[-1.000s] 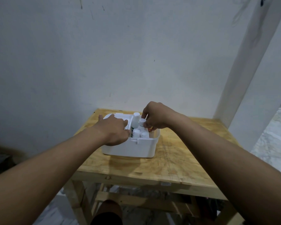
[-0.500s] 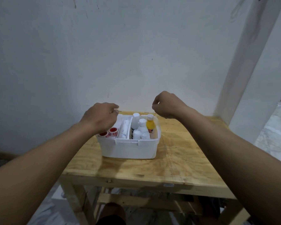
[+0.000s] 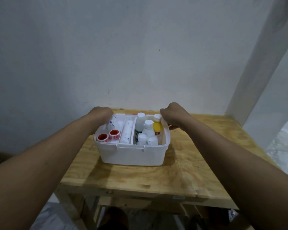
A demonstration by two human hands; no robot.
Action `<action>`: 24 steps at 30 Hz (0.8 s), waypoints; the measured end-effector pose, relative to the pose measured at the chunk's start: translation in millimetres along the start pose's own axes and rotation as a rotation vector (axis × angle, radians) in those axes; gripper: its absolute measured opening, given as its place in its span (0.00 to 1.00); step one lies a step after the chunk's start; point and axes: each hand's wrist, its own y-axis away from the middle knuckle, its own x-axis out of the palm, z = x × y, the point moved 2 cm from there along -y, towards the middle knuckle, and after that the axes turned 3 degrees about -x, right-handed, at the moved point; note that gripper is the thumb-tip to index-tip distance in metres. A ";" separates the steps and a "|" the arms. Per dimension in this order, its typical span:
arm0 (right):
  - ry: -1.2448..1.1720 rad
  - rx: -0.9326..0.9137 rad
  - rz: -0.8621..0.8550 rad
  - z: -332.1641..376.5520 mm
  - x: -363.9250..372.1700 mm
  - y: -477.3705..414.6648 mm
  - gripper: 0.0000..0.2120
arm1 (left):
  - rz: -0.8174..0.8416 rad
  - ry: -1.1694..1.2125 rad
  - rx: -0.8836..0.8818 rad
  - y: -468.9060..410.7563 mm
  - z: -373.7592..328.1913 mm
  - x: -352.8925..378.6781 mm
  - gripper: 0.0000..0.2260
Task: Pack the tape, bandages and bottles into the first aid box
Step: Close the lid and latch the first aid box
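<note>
Both hands were curled at the far corners of the first aid box (image 3: 131, 153), left hand (image 3: 101, 114), right hand (image 3: 172, 113) (couldn't tell if gripping); bottles (image 3: 147, 131) and tape (image 3: 106, 136) inside.

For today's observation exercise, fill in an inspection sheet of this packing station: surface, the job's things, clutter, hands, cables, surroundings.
Surface: pale wooden table, bare around the box.
Job's things: open white plastic first aid box, divided in compartments. Left one holds two red-cored tape rolls; middle one a white rolled bandage; right one white-capped bottles, one a yellow bottle.
Clutter: nothing seen.
Hands: left hand at the box's far left corner, right hand at its far right corner; fingers hidden, so grip cannot be told.
Cables: nothing seen.
Surroundings: plain whitish wall behind; marbled floor to the right.
</note>
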 end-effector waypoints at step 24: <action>-0.590 0.145 0.025 1.7 -0.6 -0.4 0.22 | 0.194 0.579 -0.139 -3.2 5.6 -6.0 0.20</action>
